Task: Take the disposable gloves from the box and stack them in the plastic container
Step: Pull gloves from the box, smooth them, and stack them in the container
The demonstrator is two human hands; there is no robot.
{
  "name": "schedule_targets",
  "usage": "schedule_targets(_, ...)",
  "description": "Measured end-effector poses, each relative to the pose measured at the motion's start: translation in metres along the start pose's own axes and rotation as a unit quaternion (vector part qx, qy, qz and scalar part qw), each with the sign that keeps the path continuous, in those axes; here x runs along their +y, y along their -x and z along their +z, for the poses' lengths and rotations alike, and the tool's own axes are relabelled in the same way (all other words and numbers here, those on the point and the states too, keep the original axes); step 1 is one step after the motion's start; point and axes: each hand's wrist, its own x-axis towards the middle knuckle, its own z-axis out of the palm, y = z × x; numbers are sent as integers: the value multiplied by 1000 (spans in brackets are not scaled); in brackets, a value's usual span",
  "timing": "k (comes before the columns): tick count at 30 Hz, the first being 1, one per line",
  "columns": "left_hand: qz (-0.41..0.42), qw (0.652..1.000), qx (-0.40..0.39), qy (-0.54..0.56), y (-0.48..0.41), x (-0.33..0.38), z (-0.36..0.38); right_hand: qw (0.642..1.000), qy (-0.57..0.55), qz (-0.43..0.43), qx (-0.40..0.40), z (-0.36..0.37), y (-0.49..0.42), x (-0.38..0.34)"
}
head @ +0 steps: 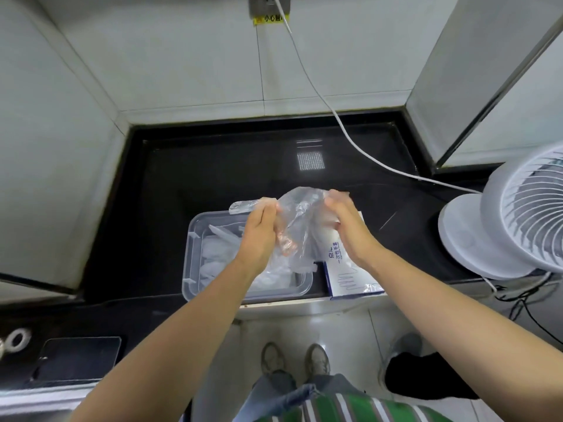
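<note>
A clear disposable glove (300, 220) hangs stretched between my two hands, above the right part of the plastic container. My left hand (260, 236) pinches its left side and my right hand (344, 220) pinches its right side. The clear plastic container (190, 269) sits on the black counter near the front edge, with several clear gloves (216, 257) lying inside. The white and blue glove box (344, 278) lies just right of the container, partly hidden under my right hand; a bit of glove sticks out at its near end.
A white fan (518, 214) stands on the counter at the right, its cable (320, 89) running to a wall socket. A dark tablet-like slab (79, 360) lies on the lower left counter. Tiled walls enclose the black counter (213, 172). My shoes show on the floor below.
</note>
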Motion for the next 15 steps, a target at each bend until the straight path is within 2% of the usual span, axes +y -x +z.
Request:
schedule_targets(2,18,999,-18,-22,3,-1,-10,997,2,15,-80,6,1,-4)
schedule_targets(4,24,998,1,-57,2,-5,-21,992,24,12,-123,15,2,-8)
schedule_targets(10,-65,989,101,-81,-1,-23,-55,997,77,22,0,41,-3,-1)
schedule_targets(12,-85,986,125,-64,-1,-25,-66,992,126,25,14,50,-5,4)
schedule_targets(15,-102,977,131,-137,-3,-31,-82,975,222,-6,21,64,-5,6)
